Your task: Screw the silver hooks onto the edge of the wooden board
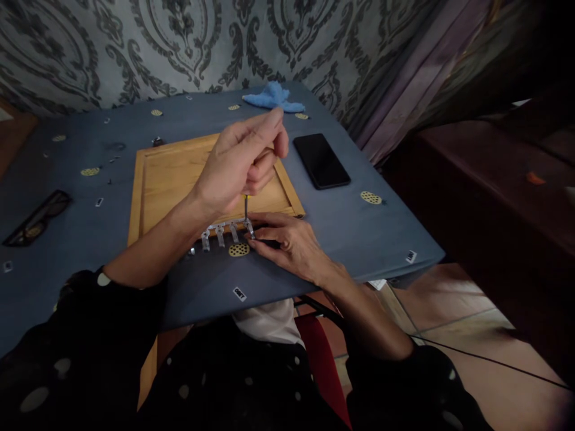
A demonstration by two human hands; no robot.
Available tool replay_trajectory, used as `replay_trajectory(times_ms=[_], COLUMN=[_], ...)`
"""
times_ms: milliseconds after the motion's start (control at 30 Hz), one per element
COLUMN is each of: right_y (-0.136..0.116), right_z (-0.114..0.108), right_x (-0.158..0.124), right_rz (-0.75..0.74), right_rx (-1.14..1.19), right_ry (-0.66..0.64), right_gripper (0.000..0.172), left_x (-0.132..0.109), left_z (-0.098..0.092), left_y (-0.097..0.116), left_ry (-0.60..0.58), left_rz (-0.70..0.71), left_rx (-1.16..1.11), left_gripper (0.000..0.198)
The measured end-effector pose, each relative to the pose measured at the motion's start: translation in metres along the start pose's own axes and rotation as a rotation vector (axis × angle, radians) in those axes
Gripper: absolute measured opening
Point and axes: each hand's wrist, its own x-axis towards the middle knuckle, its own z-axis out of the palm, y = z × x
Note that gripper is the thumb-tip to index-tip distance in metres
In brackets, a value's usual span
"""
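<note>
A framed wooden panel lies flat on the table. Along its near edge runs a rail of several metal hooks. My left hand is closed around a screwdriver; its handle is mostly hidden in the fist, with a bit of yellow showing. The shaft points straight down, its tip at the rightmost hook. From the right, my right hand pinches that hook's end between thumb and fingers, close to the panel's near right corner. The screw under the tip is too small to make out.
A black phone lies right of the panel, and a blue cloth sits at the back. Dark-framed glasses rest at the left. Small dark metal pieces are scattered left of the panel. The table's right edge slants toward me.
</note>
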Motion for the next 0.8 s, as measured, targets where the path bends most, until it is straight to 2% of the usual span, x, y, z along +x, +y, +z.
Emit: replay_trajectory(times_ms=[67, 167, 233, 300, 400, 500, 700, 800], right_y=[0.001, 0.001, 0.000, 0.000, 0.001, 0.001, 0.002, 0.003], right_z=[0.001, 0.001, 0.002, 0.002, 0.002, 0.003, 0.005, 0.006], right_x=[0.000, 0.000, 0.000, 0.000, -0.001, -0.001, -0.001, -0.001], right_rz=[-0.009, -0.010, 0.001, 0.006, -0.010, -0.019, -0.041, -0.032], right_rx=[-0.013, -0.029, -0.041, -0.048, -0.051, -0.065, -0.054, -0.056], right_ry=[0.007, 0.016, 0.017, 0.023, 0.024, 0.031, 0.044, 0.042], right_gripper=[0.020, 0.019, 0.019, 0.019, 0.020, 0.021, 0.020, 0.020], left_x=[-0.003, -0.008, -0.012, -0.016, -0.024, -0.030, -0.032, -0.032], left_z=[-0.001, -0.005, -0.011, -0.020, -0.037, -0.048, -0.047, -0.046], left_y=[0.003, 0.013, 0.020, 0.025, 0.024, 0.018, 0.017, 0.017], left_ry=[-0.027, 0.012, 0.038, 0.007, -0.086, -0.074, 0.020, 0.003], left_rz=[0.047, 0.153, 0.228, 0.267, 0.219, 0.183, 0.195, 0.195], left_rx=[-0.035, -0.029, 0.113, 0.342, 0.606, 0.754, 0.669, 0.637], left_gripper=[0.038, 0.039, 0.039, 0.038, 0.030, 0.027, 0.032, 0.030])
